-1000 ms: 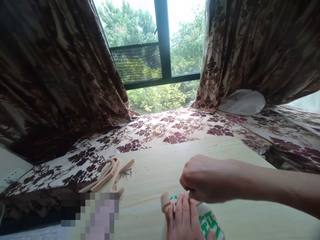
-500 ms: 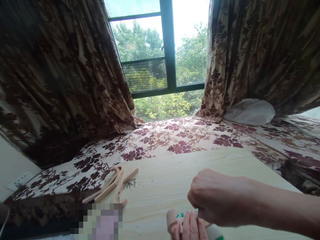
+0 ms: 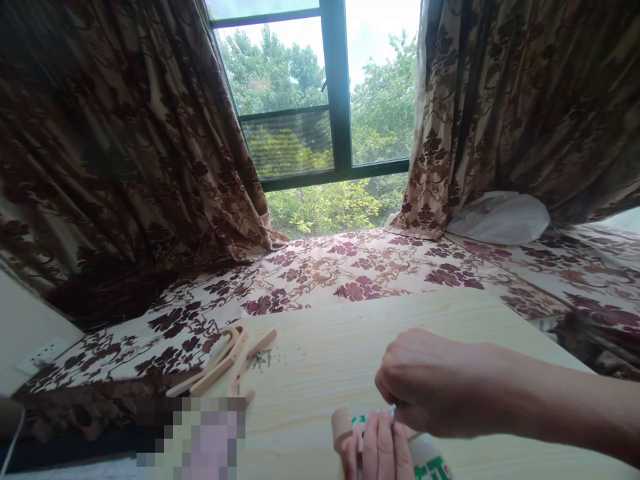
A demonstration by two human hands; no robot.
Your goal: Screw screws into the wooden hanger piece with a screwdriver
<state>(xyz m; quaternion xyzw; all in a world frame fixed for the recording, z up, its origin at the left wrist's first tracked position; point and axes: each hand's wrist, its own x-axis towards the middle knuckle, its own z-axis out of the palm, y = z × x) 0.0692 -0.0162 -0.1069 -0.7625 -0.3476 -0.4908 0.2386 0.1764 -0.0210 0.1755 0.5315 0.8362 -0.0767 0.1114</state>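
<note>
On the table (image 3: 300, 373), the wooden piece (image 3: 342, 427) is laid over a green-printed white packet (image 3: 431, 459), its long axis running roughly left to right and its thick rounded end pointed left, and is held down under the close-set fingers of the left hand (image 3: 383, 452). The right hand (image 3: 415, 387) is curled into a fist close by; whether anything is gripped cannot be told. The packet's contents are hidden, as are those of a white plastic bag (image 3: 500, 219) by the curtain (image 3: 430, 167).
</note>
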